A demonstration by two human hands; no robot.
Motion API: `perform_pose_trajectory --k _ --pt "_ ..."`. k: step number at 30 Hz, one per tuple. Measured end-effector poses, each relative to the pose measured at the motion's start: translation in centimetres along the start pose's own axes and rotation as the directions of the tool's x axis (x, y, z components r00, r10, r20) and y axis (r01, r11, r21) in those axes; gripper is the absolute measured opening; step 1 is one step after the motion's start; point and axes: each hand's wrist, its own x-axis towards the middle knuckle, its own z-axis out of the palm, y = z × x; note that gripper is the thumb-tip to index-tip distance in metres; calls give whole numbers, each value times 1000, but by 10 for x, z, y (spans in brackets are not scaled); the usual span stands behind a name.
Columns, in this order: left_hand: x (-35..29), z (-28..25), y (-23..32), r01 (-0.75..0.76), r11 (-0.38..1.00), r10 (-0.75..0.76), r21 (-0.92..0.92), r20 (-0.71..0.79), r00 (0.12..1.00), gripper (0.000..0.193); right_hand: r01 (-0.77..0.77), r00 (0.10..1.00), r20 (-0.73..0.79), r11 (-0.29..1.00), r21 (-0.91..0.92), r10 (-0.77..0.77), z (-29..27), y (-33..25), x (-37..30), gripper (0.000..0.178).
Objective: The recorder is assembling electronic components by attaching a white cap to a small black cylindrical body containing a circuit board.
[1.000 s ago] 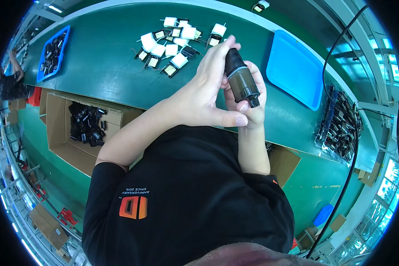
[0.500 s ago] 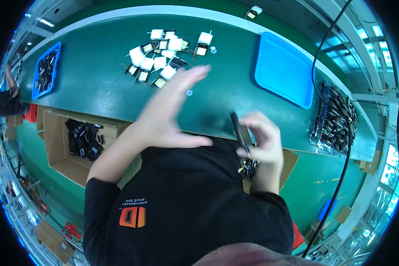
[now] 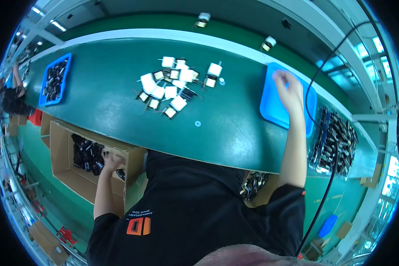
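My left hand (image 3: 113, 162) is down inside the cardboard box (image 3: 135, 159), beside a heap of small black parts (image 3: 88, 154). Motion smears its fingers, so their grip does not show. My right hand (image 3: 289, 91) is over the blue tray (image 3: 270, 108) at the right of the table. Its fingers curl in toward the thumb, and anything between them is hidden. No black part shows in the visible portion of this tray.
White blocky parts with wires (image 3: 170, 92) lie grouped on the green table (image 3: 119, 119). A blue bin of black parts (image 3: 54, 82) stands far left. Stacked dark parts (image 3: 337, 142) lie at the right, near a hanging black cable (image 3: 330, 186). Another person (image 3: 13, 99) is at far left.
My left hand has moved from above the table down into the cardboard box. My right hand, which held a flat black part near my body, has moved up and right to the blue tray.
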Motion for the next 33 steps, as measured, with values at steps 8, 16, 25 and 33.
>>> perform_pose_trajectory --k 8,16,25,33 --pt "13 98 72 -302 691 408 -657 10 913 44 -513 812 -38 683 -520 582 67 111 177 83" --pt "-32 40 140 124 955 29 -269 501 865 44 -57 980 -200 969 -239 8 83 111 205 49" --pt "3 102 85 -48 704 143 -708 76 987 31 -157 981 191 445 882 -32 56 -80 30 28" --pt "-56 -136 114 -274 542 -140 -795 -407 903 36 -47 993 64 170 984 -94 33 -80 -91 46"
